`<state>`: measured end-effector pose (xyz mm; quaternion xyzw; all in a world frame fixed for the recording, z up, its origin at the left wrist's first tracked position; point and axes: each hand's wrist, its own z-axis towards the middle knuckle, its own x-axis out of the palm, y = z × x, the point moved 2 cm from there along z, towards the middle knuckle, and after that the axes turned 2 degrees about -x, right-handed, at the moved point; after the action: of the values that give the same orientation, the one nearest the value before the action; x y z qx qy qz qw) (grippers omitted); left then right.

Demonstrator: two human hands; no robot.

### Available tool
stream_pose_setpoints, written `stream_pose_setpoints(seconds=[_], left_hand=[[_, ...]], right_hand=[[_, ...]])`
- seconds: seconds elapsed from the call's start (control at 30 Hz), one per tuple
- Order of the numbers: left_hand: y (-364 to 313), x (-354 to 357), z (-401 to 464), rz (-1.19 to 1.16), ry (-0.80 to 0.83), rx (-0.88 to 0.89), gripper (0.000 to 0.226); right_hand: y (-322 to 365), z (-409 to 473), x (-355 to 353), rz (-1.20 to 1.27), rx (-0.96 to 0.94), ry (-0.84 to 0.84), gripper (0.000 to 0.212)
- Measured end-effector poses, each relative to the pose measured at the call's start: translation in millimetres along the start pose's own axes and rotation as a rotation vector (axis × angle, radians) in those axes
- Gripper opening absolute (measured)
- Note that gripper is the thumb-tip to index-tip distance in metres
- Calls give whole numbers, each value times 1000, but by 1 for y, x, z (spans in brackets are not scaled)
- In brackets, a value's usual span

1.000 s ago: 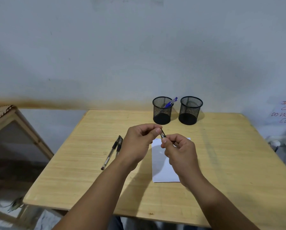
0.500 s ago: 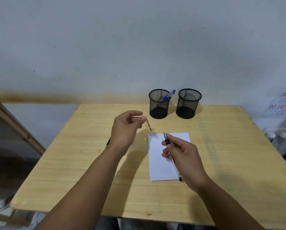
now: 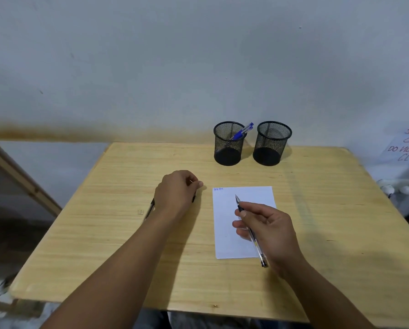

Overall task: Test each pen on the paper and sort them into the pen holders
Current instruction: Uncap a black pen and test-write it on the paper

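At about 9 o'clock from the middle of the wooden table (image 3: 108, 236), a pen (image 3: 149, 210) lies on the bare wood, most of it hidden under the left wrist so that only its lower end shows. The left hand (image 3: 176, 195) rests just beside it, curled palm-down with thumb and forefinger pinched on a small dark pen cap (image 3: 194, 197), whose lower end pokes out beneath the fingers, close to the tabletop. To the right, at roughly 3 o'clock from that hand and apart from it, a white sheet of paper (image 3: 224, 224) lies flat, with a few small blue scribbles in its top left corner. The right hand (image 3: 267, 230) hovers over the lower right part of the sheet and grips an uncapped clear-barrelled pen (image 3: 251, 231) in a writing hold; the pen's tip points toward 11 o'clock over the upper middle of the page, and whether it touches the paper I cannot tell. Its rear end juts out past the sheet's bottom edge toward 5 o'clock. At the far edge of the table, near 12 o'clock, stand two black mesh pen holders side by side and apart: the left holder (image 3: 228, 148) contains blue-capped pens (image 3: 242, 132) leaning toward 2 o'clock over its rim, and the right holder (image 3: 271, 144) stands just beside it.
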<state>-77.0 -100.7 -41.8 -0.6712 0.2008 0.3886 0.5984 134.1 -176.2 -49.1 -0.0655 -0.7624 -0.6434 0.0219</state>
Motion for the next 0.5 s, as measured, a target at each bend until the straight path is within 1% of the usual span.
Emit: stream_pose_setpoints(seconds=[0.07, 0.13, 0.2, 0.23, 0.33, 0.43, 0.5], left_hand=[[-3, 1, -5, 85, -55, 105, 16], [-7, 9, -19, 121, -80, 274, 24], [-11, 21, -37, 139, -32, 419, 37], [-12, 27, -43, 164, 12, 457, 46], [-8, 43, -47, 276, 137, 458, 66], [-2, 53, -47, 406, 182, 446, 74], [1, 56, -51, 448, 210, 436, 76]], right_hand=[[0, 1, -1, 10, -17, -12, 14], [0, 2, -1, 20, -38, -25, 15], [0, 1, -1, 27, -54, -23, 17], [0, 1, -2, 33, -52, -15, 20], [2, 3, -4, 108, -11, 18, 33], [5, 4, -6, 229, 14, 58, 38], [6, 5, -9, 266, 3, 92, 41]])
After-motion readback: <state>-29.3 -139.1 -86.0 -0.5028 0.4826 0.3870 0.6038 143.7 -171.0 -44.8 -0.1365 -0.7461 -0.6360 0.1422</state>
